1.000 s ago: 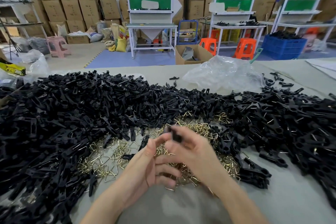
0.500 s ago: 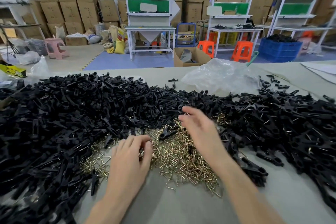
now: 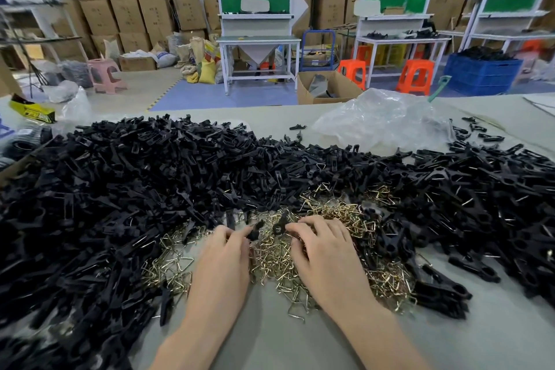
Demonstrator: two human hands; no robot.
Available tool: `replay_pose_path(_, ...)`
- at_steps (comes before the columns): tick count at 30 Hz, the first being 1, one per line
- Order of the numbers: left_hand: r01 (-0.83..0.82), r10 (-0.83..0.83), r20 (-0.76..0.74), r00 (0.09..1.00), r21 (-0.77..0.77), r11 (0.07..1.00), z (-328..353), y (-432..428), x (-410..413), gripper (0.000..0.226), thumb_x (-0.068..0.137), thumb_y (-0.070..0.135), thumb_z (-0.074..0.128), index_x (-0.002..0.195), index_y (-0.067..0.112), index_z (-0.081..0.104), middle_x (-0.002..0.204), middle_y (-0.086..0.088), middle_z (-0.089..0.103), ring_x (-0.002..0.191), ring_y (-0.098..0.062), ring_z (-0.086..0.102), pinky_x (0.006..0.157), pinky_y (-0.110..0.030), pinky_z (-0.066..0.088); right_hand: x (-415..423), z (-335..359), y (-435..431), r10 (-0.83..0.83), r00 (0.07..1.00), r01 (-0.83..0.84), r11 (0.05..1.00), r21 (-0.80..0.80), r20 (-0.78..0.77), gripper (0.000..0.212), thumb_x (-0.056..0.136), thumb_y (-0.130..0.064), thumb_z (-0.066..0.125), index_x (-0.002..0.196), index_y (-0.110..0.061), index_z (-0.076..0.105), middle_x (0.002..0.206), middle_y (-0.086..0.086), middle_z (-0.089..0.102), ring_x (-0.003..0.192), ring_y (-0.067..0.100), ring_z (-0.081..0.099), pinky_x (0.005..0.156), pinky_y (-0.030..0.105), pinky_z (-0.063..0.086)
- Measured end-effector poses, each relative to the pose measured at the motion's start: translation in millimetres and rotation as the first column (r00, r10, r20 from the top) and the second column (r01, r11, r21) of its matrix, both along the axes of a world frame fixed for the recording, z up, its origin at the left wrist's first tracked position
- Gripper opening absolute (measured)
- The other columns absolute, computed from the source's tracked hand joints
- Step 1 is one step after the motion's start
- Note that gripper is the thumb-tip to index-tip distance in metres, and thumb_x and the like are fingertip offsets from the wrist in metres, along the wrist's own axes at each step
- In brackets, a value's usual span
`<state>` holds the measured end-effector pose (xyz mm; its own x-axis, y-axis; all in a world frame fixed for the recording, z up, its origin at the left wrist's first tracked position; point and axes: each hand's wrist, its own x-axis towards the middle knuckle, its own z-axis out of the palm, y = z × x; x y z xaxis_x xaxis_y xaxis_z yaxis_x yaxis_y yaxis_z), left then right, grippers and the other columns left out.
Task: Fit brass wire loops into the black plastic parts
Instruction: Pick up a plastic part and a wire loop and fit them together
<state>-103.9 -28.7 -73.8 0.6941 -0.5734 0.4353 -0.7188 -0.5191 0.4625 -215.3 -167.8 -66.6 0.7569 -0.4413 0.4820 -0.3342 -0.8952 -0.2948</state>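
Observation:
A wide heap of black plastic parts (image 3: 144,183) covers the table from left to right. In front of it, at the middle, lies a pile of brass wire loops (image 3: 330,219). Both my hands rest palm down on the brass pile, close together. My left hand (image 3: 223,258) pinches a small black plastic part (image 3: 255,230) at its fingertips. My right hand (image 3: 324,252) pinches another black plastic part (image 3: 279,224) at its fingertips. The two parts are a little apart. Whether either hand also holds a loop is hidden.
The grey table (image 3: 300,342) runs toward me below the piles. A crumpled clear plastic bag (image 3: 381,120) lies at the back right. A yellow-black box (image 3: 30,109) sits at the far left edge. Behind the table are workbenches, orange stools and stacked cartons.
My right hand has drawn back from the black heap to the brass pile with a black part. My left hand has shifted right and now pinches a black part. The hands have come together.

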Motion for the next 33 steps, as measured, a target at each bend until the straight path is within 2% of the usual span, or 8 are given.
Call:
replay_pose_path(5,0.083,-0.105,-0.068,0.992,-0.272,0.959,15.2,1.6,-4.3,0.041,0.099,0.039,0.037,0.124,0.021,0.064,0.100,0.017,0.049,0.088,-0.008,0.055,0.078,-0.018,0.044,-4.8,9.3,8.7,0.181,0.970,-0.223,0.927,0.301,0.160,0.049,0.104,-0.049,0.044,0.148,-0.031,0.045,0.136,-0.021,0.054,0.128,-0.006,0.045,0.112,0.015,0.034)
replay_pose_path(8,0.216,-0.258,-0.077,0.963,-0.348,0.912,18.1,-2.0,-17.0,0.030,0.098,0.033,0.045,0.121,0.027,0.063,0.103,0.021,0.051,0.092,-0.003,0.058,0.074,-0.009,0.043,-5.3,12.2,17.8,0.220,0.915,-0.402,0.560,0.724,0.338,0.059,0.098,-0.046,0.060,0.151,-0.039,0.035,0.128,-0.025,0.064,0.121,-0.005,0.058,0.101,0.013,0.045)
replay_pose_path(14,0.272,-0.367,-0.169,0.914,-0.417,0.868,17.8,-4.6,-26.3,0.022,0.097,0.034,0.050,0.114,0.039,0.063,0.101,0.018,0.061,0.092,-0.006,0.064,0.073,-0.009,0.045,-3.3,16.0,15.1,0.067,0.864,-0.497,0.274,0.823,0.499,0.031,0.092,-0.023,0.070,0.123,-0.025,0.068,0.108,-0.002,0.077,0.102,0.010,0.072,0.085,0.023,0.057)
replay_pose_path(19,0.113,-0.227,-0.238,0.944,-0.414,0.903,13.1,-5.1,-23.6,0.027,0.096,0.053,0.042,0.104,0.042,0.065,0.068,0.012,0.063,0.052,-0.004,0.052,0.049,-0.015,0.038,-5.4,19.3,11.8,-0.043,0.843,-0.525,0.149,0.838,0.536,0.027,0.078,-0.032,0.075,0.104,-0.030,0.079,0.089,-0.003,0.071,0.069,0.010,0.063,0.074,0.030,0.061)
replay_pose_path(23,-0.022,-0.293,-0.493,0.819,-0.537,0.843,18.8,-4.9,-23.8,0.044,0.093,0.062,0.042,0.076,0.030,0.068,0.058,0.005,0.059,0.048,-0.005,0.048,0.045,-0.015,0.036,-9.5,25.8,11.3,0.007,0.862,-0.501,0.158,0.851,0.506,0.026,0.079,-0.035,0.075,0.105,-0.039,0.078,0.072,-0.006,0.060,0.053,0.009,0.050,0.052,0.022,0.050)
replay_pose_path(27,-0.284,-0.422,-0.773,0.474,-0.587,0.758,32.6,-9.9,-17.4,0.066,0.097,0.067,0.029,0.061,0.022,0.061,0.053,0.002,0.045,0.043,-0.010,0.035,0.043,-0.021,0.027,-11.4,28.6,10.3,0.072,0.888,-0.459,0.174,0.871,0.454,0.029,0.077,-0.039,0.078,0.106,-0.042,0.077,0.069,-0.007,0.055,0.049,0.009,0.046,0.051,0.021,0.048)
replay_pose_path(29,-0.360,-0.569,-0.763,0.307,-0.647,0.672,34.5,-10.9,-13.1,0.045,0.105,0.039,0.035,0.080,0.016,0.066,0.065,0.001,0.051,0.051,-0.010,0.040,0.052,-0.023,0.032,-10.6,28.1,9.8,0.088,0.895,-0.446,0.187,0.875,0.438,0.026,0.079,-0.035,0.080,0.103,-0.041,0.076,0.078,-0.003,0.055,0.050,0.010,0.046,0.050,0.022,0.047)
replay_pose_path(33,-0.311,-0.637,-0.690,0.344,-0.723,0.616,31.3,-11.6,-17.4,0.030,0.096,-0.010,0.046,0.111,0.004,0.068,0.081,-0.003,0.064,0.066,-0.009,0.057,0.061,-0.018,0.051,-8.7,24.9,9.6,0.064,0.905,-0.425,0.196,0.884,0.421,0.017,0.078,-0.033,0.082,0.092,-0.035,0.073,0.081,-0.004,0.061,0.040,0.010,0.040,0.043,0.022,0.039)
